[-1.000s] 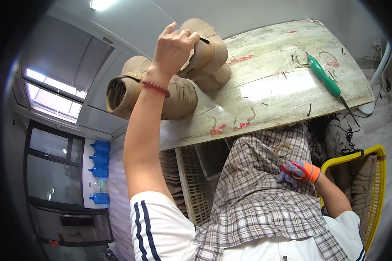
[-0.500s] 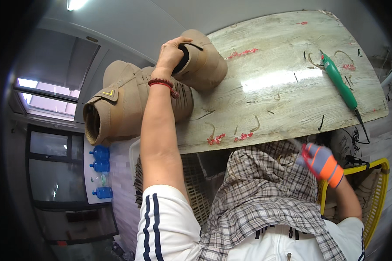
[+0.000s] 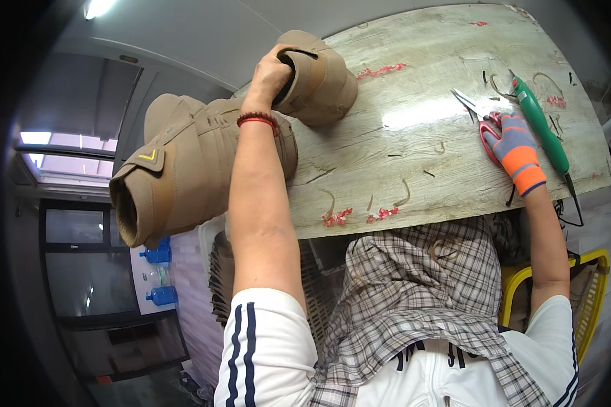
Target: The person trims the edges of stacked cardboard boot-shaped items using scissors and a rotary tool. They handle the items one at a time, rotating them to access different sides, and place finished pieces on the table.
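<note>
Scissors [image 3: 482, 115] held in right hand [image 3: 515, 146], over table [image 3: 366, 159]; left hand [image 3: 270, 76], grip narrow, holding tan cap stack [image 3: 326, 85].

scissors [image 3: 482, 113] in gloved right fingers [image 3: 512, 132]
</note>
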`<control>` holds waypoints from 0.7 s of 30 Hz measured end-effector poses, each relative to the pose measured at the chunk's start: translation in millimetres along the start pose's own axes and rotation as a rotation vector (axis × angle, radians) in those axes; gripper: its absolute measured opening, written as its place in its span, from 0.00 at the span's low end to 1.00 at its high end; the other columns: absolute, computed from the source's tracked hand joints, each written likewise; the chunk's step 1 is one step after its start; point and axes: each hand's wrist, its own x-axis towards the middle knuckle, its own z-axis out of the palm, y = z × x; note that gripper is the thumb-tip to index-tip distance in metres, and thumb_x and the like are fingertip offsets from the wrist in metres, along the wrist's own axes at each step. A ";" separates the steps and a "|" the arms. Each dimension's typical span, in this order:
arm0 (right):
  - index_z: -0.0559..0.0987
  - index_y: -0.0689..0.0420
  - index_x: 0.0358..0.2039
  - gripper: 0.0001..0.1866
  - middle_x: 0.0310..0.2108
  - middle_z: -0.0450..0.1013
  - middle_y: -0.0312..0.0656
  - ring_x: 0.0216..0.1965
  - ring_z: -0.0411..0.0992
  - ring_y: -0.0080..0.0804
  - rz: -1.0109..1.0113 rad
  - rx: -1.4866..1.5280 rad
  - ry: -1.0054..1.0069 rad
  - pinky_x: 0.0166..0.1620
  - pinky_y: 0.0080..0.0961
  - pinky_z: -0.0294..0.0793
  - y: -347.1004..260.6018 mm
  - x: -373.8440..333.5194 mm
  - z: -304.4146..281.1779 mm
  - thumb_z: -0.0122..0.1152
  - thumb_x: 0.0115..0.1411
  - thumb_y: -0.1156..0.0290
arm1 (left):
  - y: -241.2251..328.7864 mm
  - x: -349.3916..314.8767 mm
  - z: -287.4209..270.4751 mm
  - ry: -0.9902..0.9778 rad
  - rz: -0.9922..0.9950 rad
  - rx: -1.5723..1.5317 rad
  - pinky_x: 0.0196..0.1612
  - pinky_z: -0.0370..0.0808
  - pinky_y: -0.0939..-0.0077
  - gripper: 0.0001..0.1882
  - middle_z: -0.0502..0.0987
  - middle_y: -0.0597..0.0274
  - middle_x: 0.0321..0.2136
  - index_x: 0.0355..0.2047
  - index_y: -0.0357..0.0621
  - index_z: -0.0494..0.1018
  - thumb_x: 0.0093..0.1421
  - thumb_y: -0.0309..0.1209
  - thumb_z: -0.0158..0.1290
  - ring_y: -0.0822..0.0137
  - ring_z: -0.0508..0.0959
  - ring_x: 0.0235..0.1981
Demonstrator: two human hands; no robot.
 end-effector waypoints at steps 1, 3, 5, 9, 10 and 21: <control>0.76 0.57 0.43 0.24 0.40 0.73 0.50 0.45 0.70 0.46 0.009 -0.020 0.007 0.46 0.37 0.72 2.8 1.1 -1.1 0.62 0.55 0.52 | 2.8 4.6 2.5 -0.009 -0.009 0.063 0.49 0.73 0.69 0.19 0.80 0.51 0.41 0.46 0.50 0.77 0.55 0.26 0.45 0.55 0.78 0.43; 0.77 0.57 0.42 0.22 0.40 0.73 0.49 0.44 0.70 0.46 0.008 -0.059 0.023 0.46 0.37 0.72 5.5 5.7 -3.8 0.62 0.55 0.53 | 1.1 19.1 5.1 -0.014 -0.038 0.188 0.49 0.73 0.67 0.17 0.80 0.51 0.42 0.46 0.50 0.77 0.57 0.31 0.47 0.54 0.78 0.44; 0.78 0.57 0.41 0.21 0.39 0.73 0.48 0.42 0.71 0.46 -0.045 -0.042 0.117 0.45 0.38 0.71 7.3 5.8 -1.4 0.64 0.54 0.55 | -13.8 36.0 6.2 -0.008 -0.173 0.188 0.49 0.73 0.63 0.17 0.79 0.51 0.44 0.46 0.50 0.77 0.58 0.34 0.47 0.51 0.78 0.46; 0.78 0.57 0.40 0.17 0.38 0.73 0.48 0.40 0.71 0.47 -0.277 0.311 0.438 0.45 0.39 0.71 -22.4 5.2 15.2 0.67 0.52 0.62 | -10.1 33.0 6.0 0.134 -0.150 0.376 0.50 0.72 0.60 0.16 0.77 0.45 0.43 0.42 0.49 0.79 0.59 0.34 0.44 0.46 0.76 0.47; 0.78 0.57 0.41 0.18 0.38 0.74 0.49 0.41 0.72 0.47 -0.300 0.464 0.346 0.46 0.37 0.72 -44.8 8.0 12.1 0.66 0.53 0.63 | -7.7 24.9 9.5 0.185 -0.104 0.331 0.49 0.73 0.60 0.17 0.78 0.46 0.41 0.41 0.49 0.80 0.58 0.31 0.43 0.46 0.77 0.46; 0.62 0.66 0.60 0.42 0.53 0.69 0.43 0.36 0.70 0.29 0.155 2.192 -0.762 0.41 0.28 0.72 -185.4 29.7 93.4 0.68 0.53 0.55 | 11.5 -114.7 7.4 0.285 0.089 -0.657 0.38 0.76 0.78 0.16 0.81 0.65 0.30 0.32 0.37 0.81 0.58 0.20 0.41 0.73 0.78 0.32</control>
